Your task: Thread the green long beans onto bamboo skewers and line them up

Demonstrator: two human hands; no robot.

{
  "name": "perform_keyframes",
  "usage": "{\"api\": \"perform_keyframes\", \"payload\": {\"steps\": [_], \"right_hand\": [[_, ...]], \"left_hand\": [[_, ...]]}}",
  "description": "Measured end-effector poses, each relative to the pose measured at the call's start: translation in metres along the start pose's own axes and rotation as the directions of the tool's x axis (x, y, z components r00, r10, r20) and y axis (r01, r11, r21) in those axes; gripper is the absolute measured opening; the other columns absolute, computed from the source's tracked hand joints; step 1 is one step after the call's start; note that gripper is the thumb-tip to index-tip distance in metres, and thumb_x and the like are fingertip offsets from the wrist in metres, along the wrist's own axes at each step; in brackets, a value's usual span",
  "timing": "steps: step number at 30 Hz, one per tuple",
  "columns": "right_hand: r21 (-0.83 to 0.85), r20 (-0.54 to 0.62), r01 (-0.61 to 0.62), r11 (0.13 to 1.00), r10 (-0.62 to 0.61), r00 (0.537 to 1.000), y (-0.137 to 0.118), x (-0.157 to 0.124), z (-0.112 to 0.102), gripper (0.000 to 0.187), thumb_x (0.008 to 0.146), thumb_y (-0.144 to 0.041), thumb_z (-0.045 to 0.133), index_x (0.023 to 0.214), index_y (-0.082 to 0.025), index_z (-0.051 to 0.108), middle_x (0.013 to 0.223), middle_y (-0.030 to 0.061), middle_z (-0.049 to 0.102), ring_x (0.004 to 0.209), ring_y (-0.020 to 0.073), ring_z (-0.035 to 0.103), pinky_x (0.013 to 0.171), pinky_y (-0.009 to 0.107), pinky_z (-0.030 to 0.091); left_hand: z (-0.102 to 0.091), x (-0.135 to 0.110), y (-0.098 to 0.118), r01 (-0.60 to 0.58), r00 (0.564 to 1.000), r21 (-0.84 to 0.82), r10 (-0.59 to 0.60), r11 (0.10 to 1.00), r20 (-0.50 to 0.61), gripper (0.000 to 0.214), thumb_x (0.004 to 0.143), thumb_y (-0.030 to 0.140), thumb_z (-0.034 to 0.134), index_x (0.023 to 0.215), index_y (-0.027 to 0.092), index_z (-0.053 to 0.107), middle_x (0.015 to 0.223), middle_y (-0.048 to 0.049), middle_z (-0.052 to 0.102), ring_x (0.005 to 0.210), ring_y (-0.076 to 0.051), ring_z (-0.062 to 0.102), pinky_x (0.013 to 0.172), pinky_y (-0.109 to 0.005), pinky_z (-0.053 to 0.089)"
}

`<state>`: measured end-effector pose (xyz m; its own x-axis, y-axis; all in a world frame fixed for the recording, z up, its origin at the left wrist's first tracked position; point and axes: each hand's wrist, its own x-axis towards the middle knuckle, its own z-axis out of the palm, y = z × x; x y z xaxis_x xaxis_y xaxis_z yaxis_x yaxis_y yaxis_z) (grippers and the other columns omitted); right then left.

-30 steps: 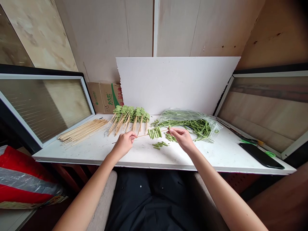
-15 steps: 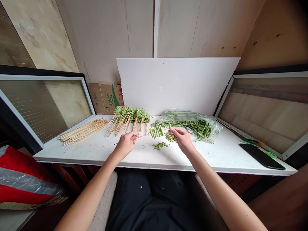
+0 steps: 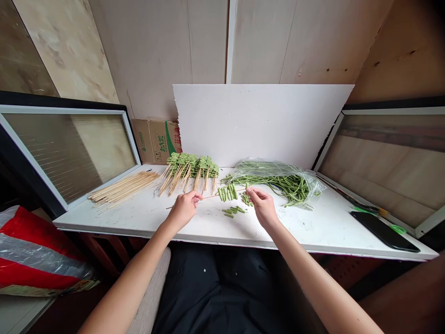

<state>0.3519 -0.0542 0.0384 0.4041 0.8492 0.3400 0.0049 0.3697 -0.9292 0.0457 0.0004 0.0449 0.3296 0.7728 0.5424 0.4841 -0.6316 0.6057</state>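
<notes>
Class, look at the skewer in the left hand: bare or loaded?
Loaded: several green bean pieces sit threaded along the skewer, beyond the left hand.

The left hand's fingers [image 3: 196, 196] cover part of the thin skewer [image 3: 210, 196], and I can't make out whether its tip meets the bean piece [image 3: 247, 185], whose lower end the right hand's fingers [image 3: 251, 192] hide. The clear bag [image 3: 267, 166] hazes over the long beans [image 3: 294, 186], the loaded skewers [image 3: 189, 162] block the cardboard box's [image 3: 148, 139] lower corner, and the red sack [image 3: 34, 260] runs out of sight at left.
</notes>
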Motion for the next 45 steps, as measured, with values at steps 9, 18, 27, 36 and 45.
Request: {"api": "perform_keyframes", "payload": {"steps": [9, 18, 27, 36, 45], "right_hand": [[-0.024, 0.021, -0.006, 1.000, 0.007, 1.000, -0.002, -0.007, 0.005, 0.045, 0.072, -0.066, 0.090, 0.089, -0.024, 0.083, 0.095, 0.0096, 0.079, 0.090, 0.0273, 0.068, 0.076, 0.039, 0.053], [-0.037, 0.129, -0.041, 0.998, 0.045, 0.991, -0.002, -0.009, 0.008, 0.043, 0.074, -0.064, 0.090, 0.089, -0.024, 0.083, 0.101, 0.0088, 0.080, 0.094, 0.0270, 0.069, 0.077, 0.036, 0.052], [-0.752, 0.462, 0.410, 0.515, -0.030, 0.886, 0.025, 0.008, -0.025, 0.027, 0.095, -0.043, 0.071, 0.101, -0.020, 0.086, 0.106, 0.0161, 0.081, 0.108, 0.0386, 0.064, 0.091, 0.048, 0.049], [-0.829, 0.501, 0.500, 0.250, -0.064, 0.863, 0.044, 0.001, -0.021, 0.027, 0.101, -0.025, 0.060, 0.098, -0.021, 0.086, 0.100, 0.0152, 0.080, 0.104, 0.0367, 0.061, 0.084, 0.042, 0.047], [-0.885, 0.445, 0.446, 0.134, -0.040, 0.895, 0.039, -0.002, -0.019, 0.024, 0.101, -0.023, 0.060, 0.091, -0.020, 0.081, 0.100, 0.0168, 0.078, 0.106, 0.0378, 0.061, 0.081, 0.043, 0.045]], "left_hand": [[0.002, 0.000, 0.001, 0.012, 1.000, -0.010, -0.012, 1.000, 0.013, 0.028, 0.083, 0.002, 0.054, 0.092, 0.019, 0.074, 0.071, -0.0024, 0.070, 0.070, -0.019, 0.070, 0.069, -0.027, 0.053], [-0.001, 0.001, 0.007, -0.022, 1.000, 0.002, 0.023, 1.000, -0.006, 0.027, 0.089, 0.006, 0.051, 0.094, 0.019, 0.075, 0.068, -0.0003, 0.065, 0.064, -0.016, 0.062, 0.066, -0.026, 0.046], [-0.014, 0.009, -0.016, 0.097, 0.995, 0.051, -0.096, 0.994, -0.018, 0.024, 0.085, 0.006, 0.054, 0.092, 0.018, 0.073, 0.071, -0.0014, 0.068, 0.069, -0.018, 0.064, 0.066, -0.026, 0.044], [0.000, 0.008, -0.022, 0.151, 0.988, -0.007, -0.151, 0.989, -0.012, 0.017, 0.094, 0.028, 0.058, 0.094, 0.018, 0.073, 0.074, -0.0054, 0.073, 0.072, -0.023, 0.069, 0.069, -0.031, 0.050], [0.004, 0.008, -0.022, 0.110, 0.994, -0.075, -0.111, 0.991, -0.011, 0.022, 0.093, 0.039, 0.064, 0.089, 0.019, 0.072, 0.080, -0.0072, 0.075, 0.074, -0.021, 0.069, 0.066, -0.029, 0.052]]}}
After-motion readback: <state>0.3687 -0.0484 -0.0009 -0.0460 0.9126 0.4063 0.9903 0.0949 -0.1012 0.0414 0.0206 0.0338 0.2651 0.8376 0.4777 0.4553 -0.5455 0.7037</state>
